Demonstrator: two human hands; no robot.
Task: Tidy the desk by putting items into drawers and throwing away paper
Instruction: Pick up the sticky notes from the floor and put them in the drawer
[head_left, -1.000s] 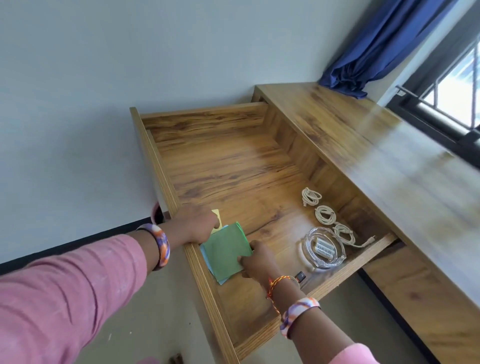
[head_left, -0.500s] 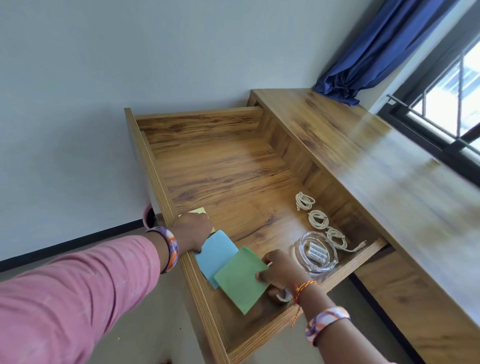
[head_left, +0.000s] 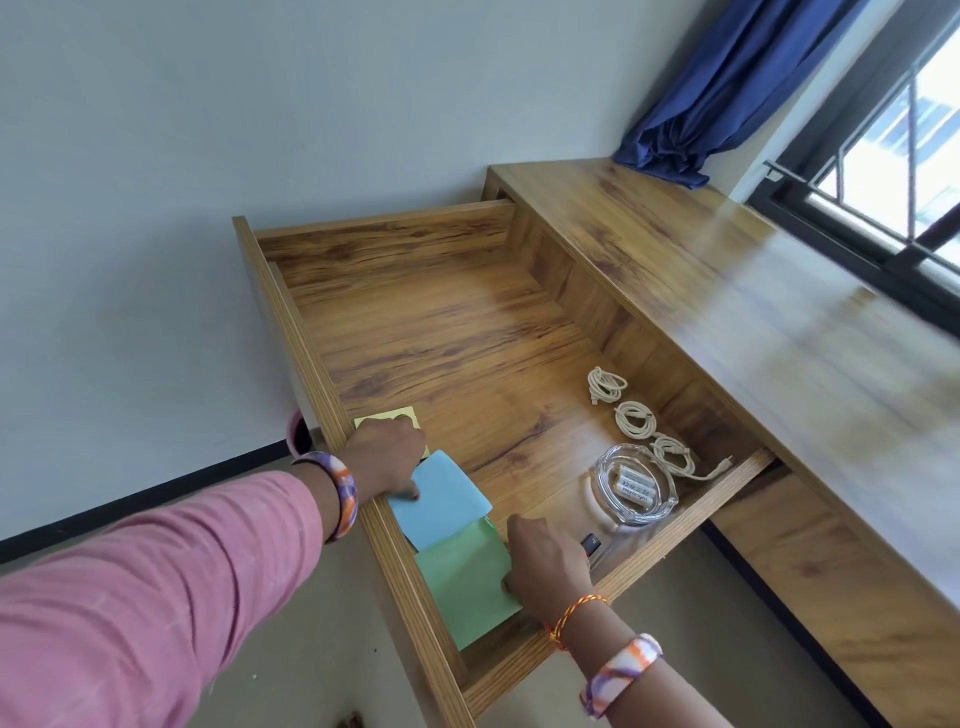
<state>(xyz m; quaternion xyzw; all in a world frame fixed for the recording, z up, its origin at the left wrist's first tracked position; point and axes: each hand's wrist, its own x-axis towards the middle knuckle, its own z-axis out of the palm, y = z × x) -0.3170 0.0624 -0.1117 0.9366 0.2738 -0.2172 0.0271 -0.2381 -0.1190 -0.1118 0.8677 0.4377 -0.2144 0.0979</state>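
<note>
Left hand (head_left: 387, 457) down on the blue sheet (head_left: 441, 499), fingertip pressing it, a yellow sheet (head_left: 395, 414) beneath the knuckles. Right hand (head_left: 548, 564) pinching the green sheet's (head_left: 465, 587) edge. All inside the open drawer (head_left: 467, 332), beside a glass ashtray (head_left: 635, 486) and coiled cables (head_left: 635, 418).

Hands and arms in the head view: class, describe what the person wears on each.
The left hand comes from a long pink sleeve, with a purple, orange and white bangle at the wrist. The right hand wears a red-and-yellow thread and a matching patterned bangle.
</note>
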